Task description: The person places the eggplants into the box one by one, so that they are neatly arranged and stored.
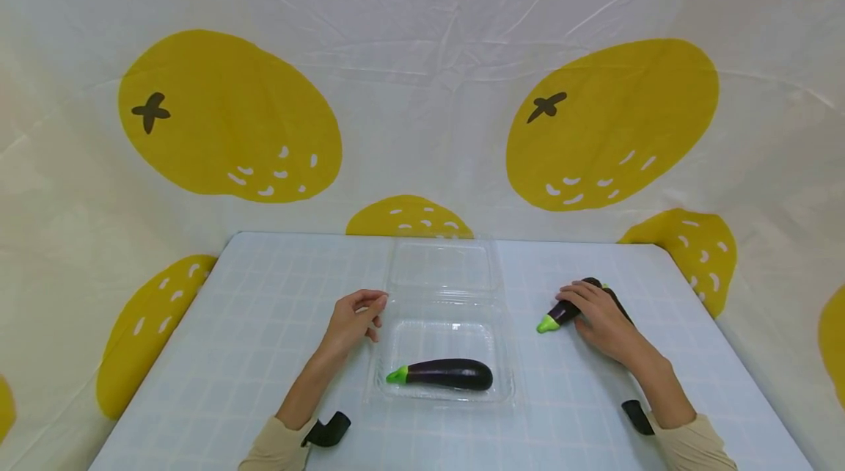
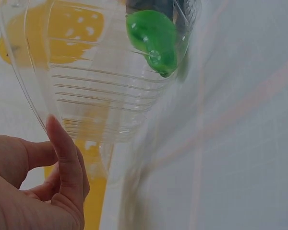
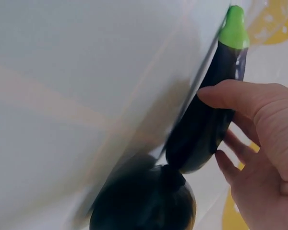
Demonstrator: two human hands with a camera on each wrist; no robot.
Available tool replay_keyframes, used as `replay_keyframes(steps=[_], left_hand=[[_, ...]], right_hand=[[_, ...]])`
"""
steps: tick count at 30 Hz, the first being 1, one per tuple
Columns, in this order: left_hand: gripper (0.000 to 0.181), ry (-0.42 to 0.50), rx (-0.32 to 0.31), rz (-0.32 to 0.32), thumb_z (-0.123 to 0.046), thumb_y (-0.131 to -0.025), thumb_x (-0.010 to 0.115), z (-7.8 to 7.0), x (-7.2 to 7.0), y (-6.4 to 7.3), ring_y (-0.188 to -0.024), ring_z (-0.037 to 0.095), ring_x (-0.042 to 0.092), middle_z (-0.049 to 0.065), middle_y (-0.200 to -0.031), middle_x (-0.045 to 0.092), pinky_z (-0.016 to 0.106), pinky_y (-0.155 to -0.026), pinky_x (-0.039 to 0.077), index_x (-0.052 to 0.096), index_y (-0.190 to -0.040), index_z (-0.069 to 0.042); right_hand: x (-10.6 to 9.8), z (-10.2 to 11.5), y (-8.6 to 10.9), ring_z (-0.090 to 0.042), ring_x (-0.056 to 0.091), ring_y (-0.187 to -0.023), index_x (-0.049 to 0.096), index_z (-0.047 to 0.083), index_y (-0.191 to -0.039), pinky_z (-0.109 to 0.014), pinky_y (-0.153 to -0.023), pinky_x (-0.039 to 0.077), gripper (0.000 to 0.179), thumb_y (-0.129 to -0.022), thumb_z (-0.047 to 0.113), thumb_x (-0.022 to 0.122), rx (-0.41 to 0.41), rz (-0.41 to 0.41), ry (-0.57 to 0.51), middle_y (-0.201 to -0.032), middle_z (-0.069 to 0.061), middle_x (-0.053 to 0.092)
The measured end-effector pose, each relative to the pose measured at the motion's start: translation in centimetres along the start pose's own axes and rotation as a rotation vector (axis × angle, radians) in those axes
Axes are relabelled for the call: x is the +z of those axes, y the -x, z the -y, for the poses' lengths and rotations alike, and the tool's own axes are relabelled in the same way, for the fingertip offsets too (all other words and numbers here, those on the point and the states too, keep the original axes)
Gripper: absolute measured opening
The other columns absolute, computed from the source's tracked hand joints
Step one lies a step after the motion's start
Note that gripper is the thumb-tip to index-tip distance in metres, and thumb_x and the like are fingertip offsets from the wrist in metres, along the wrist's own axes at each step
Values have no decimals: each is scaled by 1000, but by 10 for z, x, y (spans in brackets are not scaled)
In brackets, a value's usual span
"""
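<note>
My right hand [image 1: 604, 320] grips a dark purple eggplant [image 3: 201, 115] with a green cap, thumb on one side and fingers on the other. A second eggplant [image 3: 144, 201] lies right beside it, partly hidden by the hand in the head view. At the middle of the table, a clear plastic clamshell container [image 1: 439, 335] has its lid [image 1: 442, 265] folded back. Another eggplant [image 1: 449, 374] lies crosswise in the container's front part, green cap to the left. My left hand [image 1: 356, 320] is at the container's left edge, a fingertip right at the rim in the left wrist view.
A pale checked cloth [image 1: 224, 353] covers the table. Behind it hangs a white curtain [image 1: 422, 111] printed with large yellow fruit. Black bands with small attachments [image 1: 328, 429] sit at both wrists, next to beige sleeves.
</note>
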State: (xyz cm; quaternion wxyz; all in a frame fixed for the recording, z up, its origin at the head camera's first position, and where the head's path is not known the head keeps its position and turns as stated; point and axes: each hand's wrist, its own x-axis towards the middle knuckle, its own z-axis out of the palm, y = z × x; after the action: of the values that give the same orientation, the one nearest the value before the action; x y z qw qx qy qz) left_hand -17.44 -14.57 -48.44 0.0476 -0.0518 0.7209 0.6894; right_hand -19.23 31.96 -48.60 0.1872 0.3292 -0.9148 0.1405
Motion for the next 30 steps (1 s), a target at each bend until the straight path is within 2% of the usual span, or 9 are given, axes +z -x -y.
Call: replay_keyframes(steps=[5,16,30], left_hand=[[27,-3,0,0,-16,-100,70,0,1,-1,-64,15,56,24,-100,65,23,-47,52,69,-118,4],[26,1,1,-4,-13,-100,69,-2,1,1,-63,15,56,25,-100,65,22,-47,51,68,-118,5],[31,-21,1,-2,-17,-100,70,-1,0,0,-65,17,57,25,-101,66,25,-48,52,68,-120,5]], right_hand=[[-1,1,1,-45,58,-115,67,-2,-116,-65,-95,43,56,-64,-20,82,39,20,-10,-118,-21,67],[-1,-1,2,-39,60,-114,67,-1,-117,-54,-95,43,59,-64,-18,85,15,-18,-27,-119,-18,66],[-8,4,0,-33,61,-114,64,3,-123,-50,-95,46,55,-74,-8,87,73,6,-47,-123,-14,65]])
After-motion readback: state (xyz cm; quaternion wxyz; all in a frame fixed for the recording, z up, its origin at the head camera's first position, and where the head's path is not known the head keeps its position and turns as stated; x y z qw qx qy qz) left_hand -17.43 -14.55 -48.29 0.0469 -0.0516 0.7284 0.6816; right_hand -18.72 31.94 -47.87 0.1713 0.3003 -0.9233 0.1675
